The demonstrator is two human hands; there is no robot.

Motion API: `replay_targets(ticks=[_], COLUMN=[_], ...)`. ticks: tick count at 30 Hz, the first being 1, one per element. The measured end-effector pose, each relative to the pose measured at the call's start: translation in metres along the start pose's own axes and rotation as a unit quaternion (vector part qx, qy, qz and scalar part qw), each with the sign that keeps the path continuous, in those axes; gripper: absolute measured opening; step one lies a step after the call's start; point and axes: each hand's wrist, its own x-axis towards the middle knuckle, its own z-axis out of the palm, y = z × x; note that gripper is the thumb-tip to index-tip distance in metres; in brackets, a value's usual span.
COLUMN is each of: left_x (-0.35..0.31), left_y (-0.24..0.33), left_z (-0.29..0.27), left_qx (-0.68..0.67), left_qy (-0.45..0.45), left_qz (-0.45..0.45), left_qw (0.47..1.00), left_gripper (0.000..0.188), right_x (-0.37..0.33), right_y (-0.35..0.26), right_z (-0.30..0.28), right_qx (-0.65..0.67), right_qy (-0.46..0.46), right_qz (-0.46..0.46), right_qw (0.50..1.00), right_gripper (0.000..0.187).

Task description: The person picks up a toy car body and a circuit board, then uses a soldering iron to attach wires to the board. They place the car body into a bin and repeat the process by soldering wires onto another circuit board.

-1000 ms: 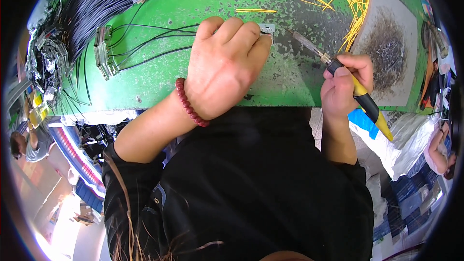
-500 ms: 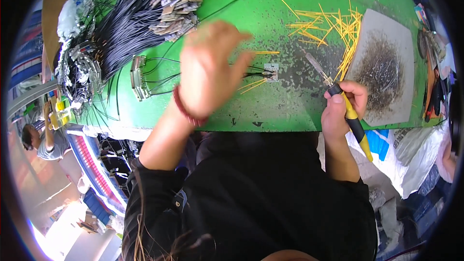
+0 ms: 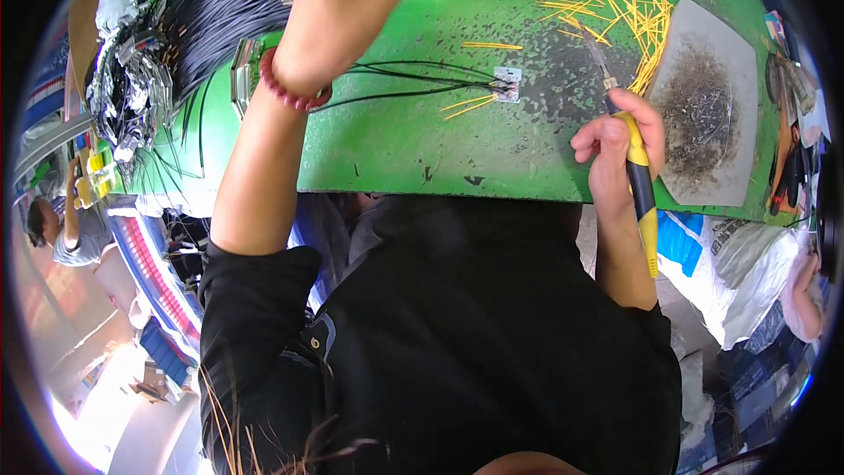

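Your left hand (image 3: 334, 18) swung to eleven o'clock, by cable bundle (image 3: 224, 22), leaving board (image 3: 507, 79) uncovered; its grip unclear; right hand (image 3: 613, 158) clasped soldering iron (image 3: 643, 198).

In our right hand (image 3: 622, 136) we hold the iron (image 3: 643, 193), yellow and black, its slim metal tip angled away from us and slightly left. Our small pale board (image 3: 507, 76) lies flat on the green worktop (image 3: 396, 154), left of the iron and apart from it; black wires (image 3: 425, 87) stretch leftward from it, and yellow strands (image 3: 470, 105) slant out at its lower left.
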Motion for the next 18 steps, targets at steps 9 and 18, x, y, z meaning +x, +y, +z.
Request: replay_targets(ticks=[9, 18], left_x=[-0.066, -0.065], left_y=[0.009, 0.001], left_z=[0.037, 0.040], left_qx=[0.256, 0.302], left_qy=[-0.082, -0.054], left_qz=[0.127, 0.097], left_qw=[0.955, 0.947], left_gripper=[0.015, 0.011], right_x=[0.000, 0.014], right_y=[-0.004, 0.005], right_z=[0.014, 0.031], right_qx=[-0.123, -0.212], right_qy=[-0.046, -0.112], right_qz=[-0.044, -0.128], right_qw=[0.990, 0.962], right_gripper=[0.026, 0.024])
